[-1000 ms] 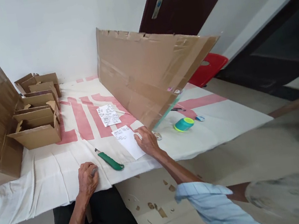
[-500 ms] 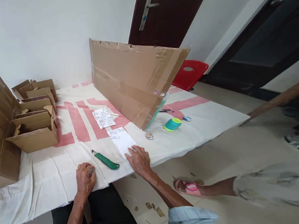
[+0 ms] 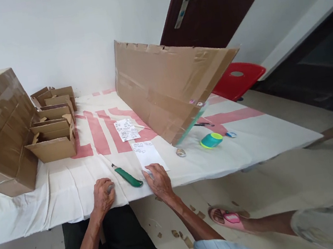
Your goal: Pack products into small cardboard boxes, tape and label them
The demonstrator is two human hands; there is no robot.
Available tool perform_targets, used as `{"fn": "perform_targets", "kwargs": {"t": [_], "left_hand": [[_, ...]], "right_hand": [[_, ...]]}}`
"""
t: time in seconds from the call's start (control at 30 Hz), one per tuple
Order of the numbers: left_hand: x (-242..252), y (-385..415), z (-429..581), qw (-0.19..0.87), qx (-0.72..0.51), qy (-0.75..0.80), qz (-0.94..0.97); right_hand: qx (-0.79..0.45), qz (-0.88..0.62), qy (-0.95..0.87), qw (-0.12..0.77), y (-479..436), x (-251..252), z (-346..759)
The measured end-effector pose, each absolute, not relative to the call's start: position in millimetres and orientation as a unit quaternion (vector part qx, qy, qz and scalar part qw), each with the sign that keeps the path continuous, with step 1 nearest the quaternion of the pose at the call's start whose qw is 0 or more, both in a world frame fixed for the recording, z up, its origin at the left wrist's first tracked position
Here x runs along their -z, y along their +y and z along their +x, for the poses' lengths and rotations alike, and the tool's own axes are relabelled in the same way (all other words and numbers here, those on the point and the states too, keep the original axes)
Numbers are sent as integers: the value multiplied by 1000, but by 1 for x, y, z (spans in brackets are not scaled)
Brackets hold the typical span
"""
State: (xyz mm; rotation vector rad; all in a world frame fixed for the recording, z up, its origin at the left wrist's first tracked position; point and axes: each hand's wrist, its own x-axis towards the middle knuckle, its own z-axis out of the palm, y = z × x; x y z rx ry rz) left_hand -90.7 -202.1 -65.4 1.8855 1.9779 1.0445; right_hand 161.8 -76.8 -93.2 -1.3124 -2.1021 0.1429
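Observation:
My left hand [image 3: 103,195] rests on the front of the cloth-covered table, fingers curled in. Something small and grey shows by its thumb, too small to name. Beside it lies a green utility knife [image 3: 128,177] with a short dark blade tip, touched by neither hand. The fingers of my right hand [image 3: 159,182] lie loosely spread over the near edge of a white sheet of paper [image 3: 149,157], which has small drawn shapes at its top. Just beyond is a second paper [image 3: 126,130], covered in similar shapes.
Small open cardboard boxes [image 3: 56,149] line up beside a big carton [image 3: 3,129] at left. A large cardboard panel [image 3: 167,86] stands tilted. Right of it are a teal tape roll [image 3: 211,140] and a red chair [image 3: 238,79]. A person's sandalled foot [image 3: 227,218] is on the floor.
The view has turned slightly left, so the table's things appear farther right. My right hand has slid a little left along the paper's near edge. My left hand keeps its place.

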Motion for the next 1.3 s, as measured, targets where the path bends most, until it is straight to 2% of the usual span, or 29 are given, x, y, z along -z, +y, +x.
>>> {"fn": "perform_targets", "kwargs": {"t": [0.23, 0.73, 1.0, 1.07, 1.13, 1.2, 1.3], "left_hand": [[68, -218, -85, 127, -352, 672, 639], [74, -286, -86, 170, -299, 682, 645], [41, -310, -85, 235, -308, 678, 625], [27, -307, -98, 207, -320, 703, 600], [17, -303, -119, 115, -301, 750, 578], [17, -304, -144, 13, -242, 803, 544], [33, -329, -178, -59, -133, 883, 446]], "right_hand": [[-128, -410, -848, 311, -106, 95, 133], [-68, -397, -863, 305, -110, 115, 130], [-46, -396, -862, 314, -110, 115, 128], [-48, -398, -861, 313, -109, 115, 128], [-53, -402, -860, 309, -107, 114, 127], [-53, -405, -860, 304, -104, 113, 125], [-52, -398, -865, 303, -100, 112, 122]]}}
